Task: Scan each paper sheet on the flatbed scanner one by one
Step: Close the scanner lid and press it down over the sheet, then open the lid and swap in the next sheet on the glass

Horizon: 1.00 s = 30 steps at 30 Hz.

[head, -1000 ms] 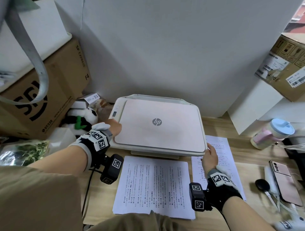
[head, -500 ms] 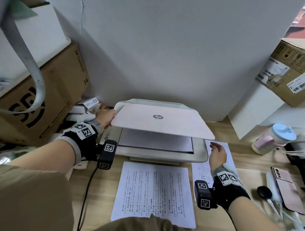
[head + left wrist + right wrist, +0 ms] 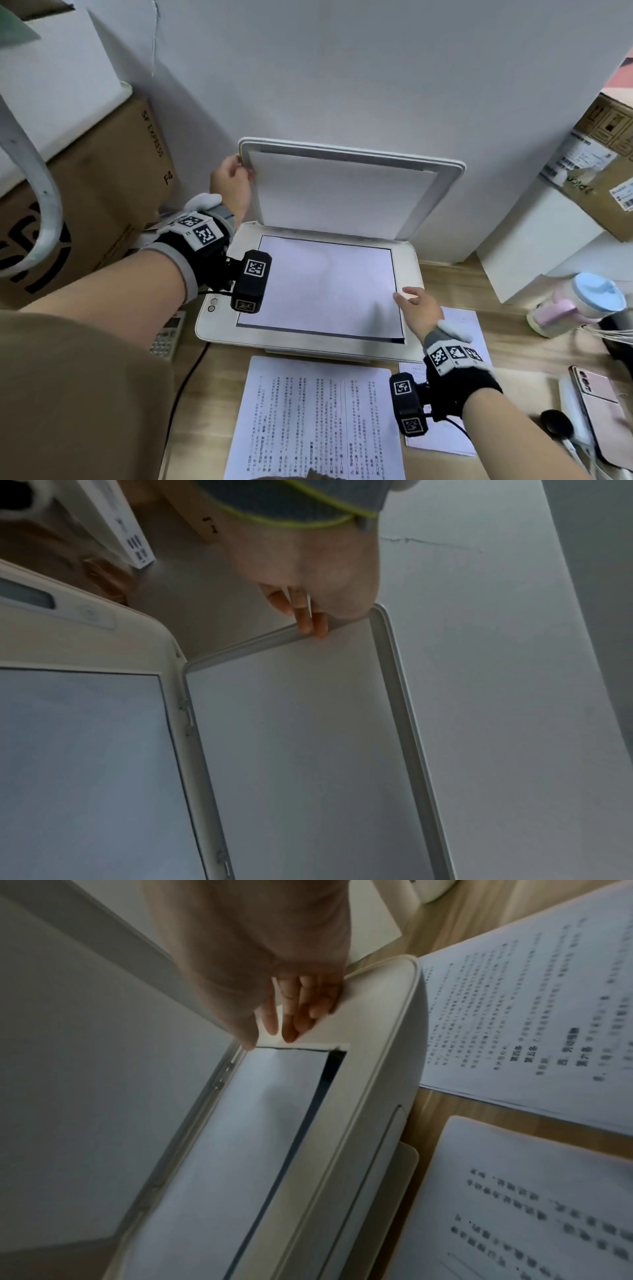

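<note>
The left hand (image 3: 230, 187) curls its grip round the top-left corner of the raised cream plastic scanner lid (image 3: 346, 192), propping it to free the glass. A blank-faced white paper sheet (image 3: 318, 291) lies there; at its 3 o'clock edge the right hand (image 3: 418, 310) rests loosely spread fingers, holding nothing. Printed pages (image 3: 315, 425) wait at 6 o'clock on the wooden worktop (image 3: 513, 346).

A cramped office corner: a scanner (image 3: 308, 329) and printed sheets (image 3: 315, 425) on a wooden surface (image 3: 513, 346), shipping boxes (image 3: 102, 192) stacked alongside.
</note>
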### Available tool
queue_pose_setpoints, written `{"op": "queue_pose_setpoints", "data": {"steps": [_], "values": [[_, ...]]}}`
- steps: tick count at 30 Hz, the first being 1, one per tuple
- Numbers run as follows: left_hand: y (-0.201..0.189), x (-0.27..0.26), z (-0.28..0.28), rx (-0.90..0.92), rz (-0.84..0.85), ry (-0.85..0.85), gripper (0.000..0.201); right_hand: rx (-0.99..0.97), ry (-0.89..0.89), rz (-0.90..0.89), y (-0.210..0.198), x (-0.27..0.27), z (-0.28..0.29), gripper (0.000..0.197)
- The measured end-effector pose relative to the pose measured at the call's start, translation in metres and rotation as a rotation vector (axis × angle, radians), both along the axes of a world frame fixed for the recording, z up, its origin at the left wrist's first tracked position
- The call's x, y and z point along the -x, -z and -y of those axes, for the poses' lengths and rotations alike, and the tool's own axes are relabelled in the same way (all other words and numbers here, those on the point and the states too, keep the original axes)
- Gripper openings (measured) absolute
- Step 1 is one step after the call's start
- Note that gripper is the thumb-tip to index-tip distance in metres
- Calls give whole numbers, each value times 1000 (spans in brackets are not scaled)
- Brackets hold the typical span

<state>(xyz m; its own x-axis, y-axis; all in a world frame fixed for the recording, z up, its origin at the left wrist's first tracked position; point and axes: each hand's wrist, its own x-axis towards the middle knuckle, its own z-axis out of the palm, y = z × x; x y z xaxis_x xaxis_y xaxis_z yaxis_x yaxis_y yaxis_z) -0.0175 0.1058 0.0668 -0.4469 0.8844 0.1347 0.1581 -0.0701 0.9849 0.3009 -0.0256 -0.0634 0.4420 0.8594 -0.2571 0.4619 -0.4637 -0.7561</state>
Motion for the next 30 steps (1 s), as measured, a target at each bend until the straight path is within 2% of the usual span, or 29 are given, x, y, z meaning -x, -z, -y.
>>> {"op": "queue_pose_setpoints", "data": {"steps": [4, 8, 13, 16, 18, 22, 23, 26, 28, 30], "values": [[-2, -12, -24, -3, -126, -15, 41, 121, -134, 196, 0, 4, -12, 55], [-3, -17, -47, 13, -131, 15, 42, 202, -170, 340, 6, 8, -14, 62], [-8, -19, -57, 107, -62, 89, 46, 141, -142, 332, 6, 17, -10, 56], [9, -5, -62, 307, -66, 123, 70, 105, -147, 331, 8, 19, -12, 49], [28, 2, -59, 390, -6, 116, 76, 110, -130, 329, 8, 21, -14, 40], [56, 2, -22, 482, 49, 119, 61, 133, -127, 278, 2, 20, -16, 6], [65, 3, -13, 515, 58, 140, 57, 123, -132, 252, 3, 19, -17, 11], [82, 8, 13, 630, 150, 177, 32, 34, -69, 87, 8, 17, -14, 10], [90, 13, 30, 685, 173, 188, 18, -54, -32, 35, 13, 19, -11, 20], [95, 17, 42, 722, 151, 210, 16, -130, 3, -11, 16, 21, -9, 24]]}}
